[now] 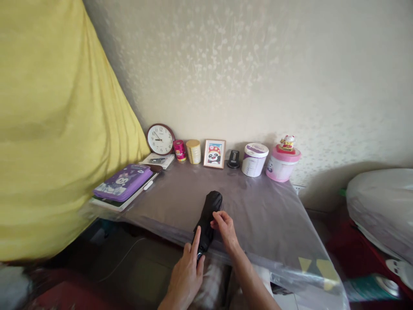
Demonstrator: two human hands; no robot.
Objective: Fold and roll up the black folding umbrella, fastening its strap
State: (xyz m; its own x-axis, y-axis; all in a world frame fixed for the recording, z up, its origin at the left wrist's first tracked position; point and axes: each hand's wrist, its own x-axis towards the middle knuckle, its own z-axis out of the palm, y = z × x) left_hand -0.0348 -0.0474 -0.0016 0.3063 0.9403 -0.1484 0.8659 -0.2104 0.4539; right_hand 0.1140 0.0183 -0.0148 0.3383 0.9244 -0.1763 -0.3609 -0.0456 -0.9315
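Note:
A black folded umbrella slants over the front edge of the table, its top pointing away from me. My left hand is closed around its handle end, with the index finger stretched along the folded cloth. At the umbrella's right side, my right hand has thumb and index finger pinched together against the cloth. Whether a strap or just an edge of the fabric lies in that pinch is too small to make out.
Along the wall stand a round clock, a pink can, a yellow-lidded jar, a framed panda picture and tubs. A purple case lies at left. A yellow curtain hangs beside the table.

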